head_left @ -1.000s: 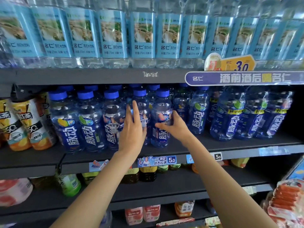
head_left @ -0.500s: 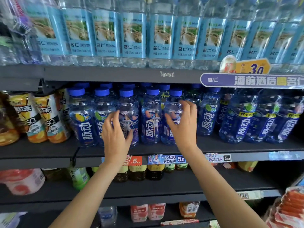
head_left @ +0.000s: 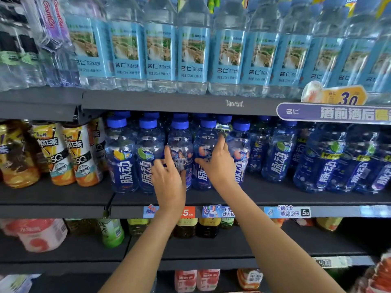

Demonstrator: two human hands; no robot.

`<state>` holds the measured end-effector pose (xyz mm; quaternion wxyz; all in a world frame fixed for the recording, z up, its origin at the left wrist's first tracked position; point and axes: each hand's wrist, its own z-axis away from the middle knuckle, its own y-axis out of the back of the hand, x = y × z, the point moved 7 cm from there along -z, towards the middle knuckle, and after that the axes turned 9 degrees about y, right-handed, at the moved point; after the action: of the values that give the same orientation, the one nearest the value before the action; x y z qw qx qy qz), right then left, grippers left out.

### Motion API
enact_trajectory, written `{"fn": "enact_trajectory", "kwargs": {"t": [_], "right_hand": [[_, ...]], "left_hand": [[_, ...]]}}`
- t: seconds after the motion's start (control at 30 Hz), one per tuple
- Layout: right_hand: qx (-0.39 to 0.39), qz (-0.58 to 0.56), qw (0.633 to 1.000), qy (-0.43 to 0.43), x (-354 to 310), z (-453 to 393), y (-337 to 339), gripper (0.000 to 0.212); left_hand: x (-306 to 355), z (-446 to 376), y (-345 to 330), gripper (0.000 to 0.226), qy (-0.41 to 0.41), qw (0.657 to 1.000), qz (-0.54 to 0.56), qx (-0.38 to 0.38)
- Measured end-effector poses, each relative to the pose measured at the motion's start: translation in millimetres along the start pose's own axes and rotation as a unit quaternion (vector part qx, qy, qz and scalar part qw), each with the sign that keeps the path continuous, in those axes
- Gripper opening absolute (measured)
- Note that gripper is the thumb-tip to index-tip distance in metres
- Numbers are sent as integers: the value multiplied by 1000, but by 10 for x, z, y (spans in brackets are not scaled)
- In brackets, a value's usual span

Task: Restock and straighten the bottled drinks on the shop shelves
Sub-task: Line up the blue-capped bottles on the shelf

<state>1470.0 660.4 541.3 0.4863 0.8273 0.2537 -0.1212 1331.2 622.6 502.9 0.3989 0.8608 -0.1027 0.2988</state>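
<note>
Middle shelf (head_left: 264,197), front row: blue-tinted bottles with blue screw caps and dark blue labels bearing white characters, all upright and touching side by side. The third bottle (head_left: 180,149) carries a figure print; the fourth bottle (head_left: 204,149), at its 3 o'clock, shows a peach graphic. The left hand (head_left: 169,180) wraps the third bottle's lower body, fingers curled on it. The right hand (head_left: 218,163) grasps the fourth bottle, thumb across its label. At 12 o'clock, clear water bottles (head_left: 193,58) with pale blue labels line the upper shelf.
</note>
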Motion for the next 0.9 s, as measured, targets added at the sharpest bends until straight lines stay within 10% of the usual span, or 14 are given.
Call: {"fn": "enact_trajectory", "kwargs": {"t": [0.57,0.77,0.9], "right_hand": [[-2,28,999,22,-84,61,172,71],[193,12,981,20,234,267,690,47],[35,-66,991,-107,734,167,441,81]], "left_hand": [[-18,10,69,77,4,999,38,23],[267,86,248,61,-119,986,73,92],[515,57,154,67,-149,985,19,84]]}}
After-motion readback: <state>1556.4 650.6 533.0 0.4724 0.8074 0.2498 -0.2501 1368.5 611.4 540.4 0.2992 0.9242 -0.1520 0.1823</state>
